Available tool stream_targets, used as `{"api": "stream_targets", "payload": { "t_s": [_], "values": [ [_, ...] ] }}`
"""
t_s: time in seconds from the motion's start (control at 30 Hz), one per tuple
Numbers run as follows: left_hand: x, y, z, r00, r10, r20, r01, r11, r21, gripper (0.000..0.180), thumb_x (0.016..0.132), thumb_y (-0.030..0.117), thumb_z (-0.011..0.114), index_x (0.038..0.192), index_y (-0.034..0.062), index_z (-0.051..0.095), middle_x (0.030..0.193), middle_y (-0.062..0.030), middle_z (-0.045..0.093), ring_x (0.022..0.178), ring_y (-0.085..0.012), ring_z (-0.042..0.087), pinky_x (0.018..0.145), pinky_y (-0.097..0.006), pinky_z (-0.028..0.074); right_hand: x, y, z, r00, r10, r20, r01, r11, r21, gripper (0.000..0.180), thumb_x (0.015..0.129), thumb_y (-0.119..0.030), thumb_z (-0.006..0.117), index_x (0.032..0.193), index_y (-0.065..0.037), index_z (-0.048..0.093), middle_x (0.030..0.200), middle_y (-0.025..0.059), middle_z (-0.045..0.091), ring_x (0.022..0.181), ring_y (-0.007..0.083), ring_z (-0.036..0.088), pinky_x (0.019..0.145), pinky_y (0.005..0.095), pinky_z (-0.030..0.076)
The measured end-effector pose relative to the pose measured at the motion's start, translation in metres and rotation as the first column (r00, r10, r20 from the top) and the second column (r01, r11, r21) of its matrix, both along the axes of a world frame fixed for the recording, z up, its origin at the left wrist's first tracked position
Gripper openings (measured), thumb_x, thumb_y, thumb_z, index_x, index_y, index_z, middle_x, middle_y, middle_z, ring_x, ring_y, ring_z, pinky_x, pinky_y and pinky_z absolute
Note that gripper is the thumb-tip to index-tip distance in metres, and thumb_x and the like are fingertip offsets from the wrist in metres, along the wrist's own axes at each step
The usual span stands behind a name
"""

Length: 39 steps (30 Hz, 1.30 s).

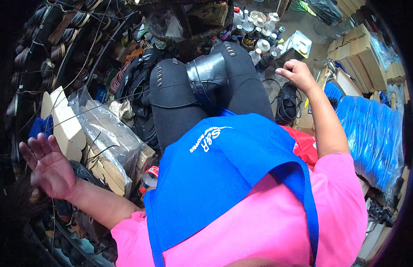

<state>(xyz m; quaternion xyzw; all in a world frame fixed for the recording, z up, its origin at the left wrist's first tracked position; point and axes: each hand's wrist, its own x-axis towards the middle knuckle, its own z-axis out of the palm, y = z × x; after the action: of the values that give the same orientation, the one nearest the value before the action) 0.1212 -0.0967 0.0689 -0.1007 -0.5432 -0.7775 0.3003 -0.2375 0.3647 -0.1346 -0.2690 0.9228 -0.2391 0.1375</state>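
My left hand (53, 169) is raised at the left, palm showing and fingers spread, apparently gripping nothing. Over at the right, my right hand (299, 74) is closed in a pinch, thumb pressed to the fingers. A thin dark thread (113, 101) runs from near my left hand across my thighs towards the right fingertips; its end there is too fine to make out clearly. Between my knees sits a shiny black curved piece (207, 71), like leather, touched by neither hand. A blue apron (206, 178) covers my lap.
Plastic-wrapped pale sheets (111, 142) lie left of my legs, near a rack of shoe-like pieces (59, 51). Several bottles (260, 33) stand beyond my knees. A black shoe (287, 104), cardboard boxes (360, 55) and a blue wrapped bundle (369, 140) are to the right.
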Motion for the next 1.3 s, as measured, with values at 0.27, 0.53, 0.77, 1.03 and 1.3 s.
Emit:
{"api": "stream_targets", "payload": {
  "t_s": [0.27,0.53,0.77,1.03,1.3],
  "values": [
    [-0.044,0.006,-0.016,0.696,0.644,0.317,-0.717,0.638,0.28,0.027,0.096,0.022,0.049,0.101,-0.0031,0.056,0.082,-0.0098,0.056,0.085,-0.0209,0.054,0.084,-0.032,0.044,0.007,0.002,-0.002,0.997,0.029,-0.07,-0.029,1.0,0.002,0.044,0.078,-0.04,0.069,0.065,0.0,0.054,0.063,0.0135,0.049,0.061,0.0278,0.049,0.058,0.0378,0.04],
    [-0.047,-0.062,-0.112,0.704,0.449,0.55,-0.54,0.842,0.004,0.022,0.095,0.023,0.053,0.097,0.0025,0.059,0.063,0.0044,0.04,0.054,-0.0054,0.035,0.054,-0.019,0.031,-0.003,0.019,-0.018,0.994,0.065,-0.088,-0.061,0.997,0.048,0.036,0.082,-0.035,0.066,0.07,-0.003,0.055,0.069,0.0105,0.053,0.066,0.0244,0.053,0.063,0.0346,0.043],
    [-0.174,0.048,-0.11,0.716,0.25,0.651,0.452,0.544,-0.707,0.052,0.076,0.021,0.07,0.125,0.0079,0.057,0.104,-0.0072,0.059,0.098,-0.0161,0.055,0.091,-0.031,0.042,0.018,-0.098,0.047,0.976,0.173,0.132,-0.143,0.968,-0.206,0.038,0.076,-0.039,0.07,0.092,-0.005,0.062,0.087,0.0067,0.063,0.081,0.0158,0.057,0.075,0.031,0.046],
    [-0.253,0.079,-0.156,0.657,0.105,0.747,0.727,0.175,-0.664,0.085,0.06,0.038,0.083,0.133,0.0115,0.049,0.119,-0.0197,0.059,0.112,-0.0312,0.056,0.096,-0.037,0.043,0.043,-0.15,0.052,0.956,0.292,-0.025,-0.292,0.956,0.007,0.055,0.06,-0.044,0.08,0.086,-0.002,0.058,0.083,0.0161,0.063,0.082,0.0325,0.063,0.072,0.0392,0.048],
    [-0.258,0.09,-0.181,0.691,0.197,0.695,0.614,0.345,-0.709,0.077,0.053,0.023,0.086,0.12,-0.0006,0.056,0.112,-0.016,0.063,0.107,-0.0268,0.059,0.092,-0.034,0.044,0.0,-0.059,0.016,0.988,0.155,-0.013,-0.154,0.957,-0.247,0.029,0.087,-0.015,0.054,0.113,-0.007,0.062,0.102,0.0178,0.061,0.099,0.0311,0.056,0.09,0.0376,0.042]
  ]
}}
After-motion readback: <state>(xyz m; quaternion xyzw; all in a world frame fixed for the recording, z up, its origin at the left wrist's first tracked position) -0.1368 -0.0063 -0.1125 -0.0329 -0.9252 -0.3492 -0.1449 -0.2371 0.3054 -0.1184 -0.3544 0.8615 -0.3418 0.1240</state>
